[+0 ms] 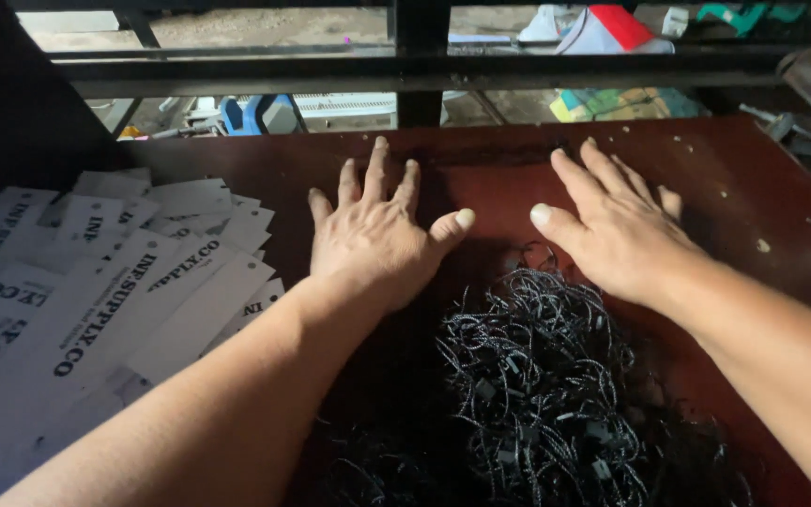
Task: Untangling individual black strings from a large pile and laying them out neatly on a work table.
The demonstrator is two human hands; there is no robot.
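Bare-palmed, the left hand (373,235) and right hand (617,235) lie flat on the dark red table (753,188), each grip spread apart and holding nothing. Just near of them sits a tangled heap of black cords (537,385), within easy reach. White paper tags (96,291) lie stacked at left.

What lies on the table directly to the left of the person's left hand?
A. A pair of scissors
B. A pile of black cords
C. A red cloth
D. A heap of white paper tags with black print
D: white paper tags lie spread left of the left hand, while the black cords sit between and below both hands.
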